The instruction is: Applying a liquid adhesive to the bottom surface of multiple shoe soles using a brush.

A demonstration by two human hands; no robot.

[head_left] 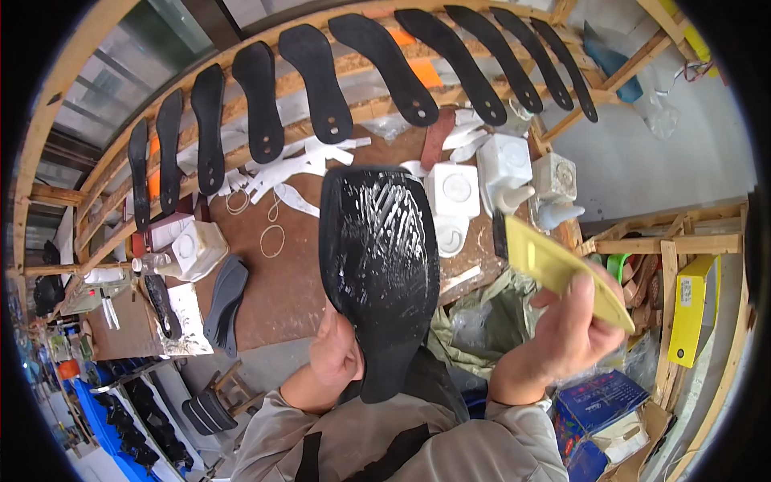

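Far left, a stack of dark insoles [225, 301] lies on the brown workbench [289, 281], next to a white plastic bottle [197, 247]; shelves below at lower left are too small and warped to read. Along the wooden rail [353, 68] above, a row of black soles [317, 80] stands on edge, the outer ones bent by the lens. Rubber bands [271, 239] and white strips [297, 165] lie loose on the bench. Left hand [336, 353] is closed around the narrow heel end of a large black sole [377, 257], held upright in front of the chest, glossy wet streaks on its wide upper half; the fingers are mostly hidden behind the sole, only the thumb side shows. White square moulds [454, 189] sit on the bench behind it, partly covered by the sole. Right hand [566, 333] is clamped on a yellow flat scraper [562, 269], dark edge at its far tip, held just right of the sole and not touching it. A yellow box [695, 309] and a blue box [598, 402] sit at right, the blue one cut off by the sleeve. Lower edge: grey sleeves [361, 446], forearms only.
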